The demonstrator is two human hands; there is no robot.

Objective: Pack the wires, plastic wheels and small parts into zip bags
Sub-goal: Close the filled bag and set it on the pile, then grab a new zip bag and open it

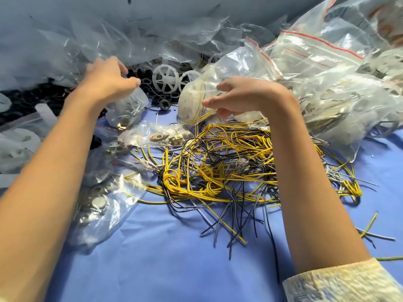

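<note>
The right hand's (242, 95) grip is clamped on a zip bag (194, 99) holding white wheels and wire, just beyond the wire tangle (218, 171). Left of it, the left hand's (106, 79) grip pinches a small parts bag (126, 107).

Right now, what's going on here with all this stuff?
A person is sorting parts into zip bags. The left hand holds a small bag of metal parts; the right hand pinches a bag with a wheel and yellow wire. A tangle of loose wires lies unpacked on the blue cloth.
</note>
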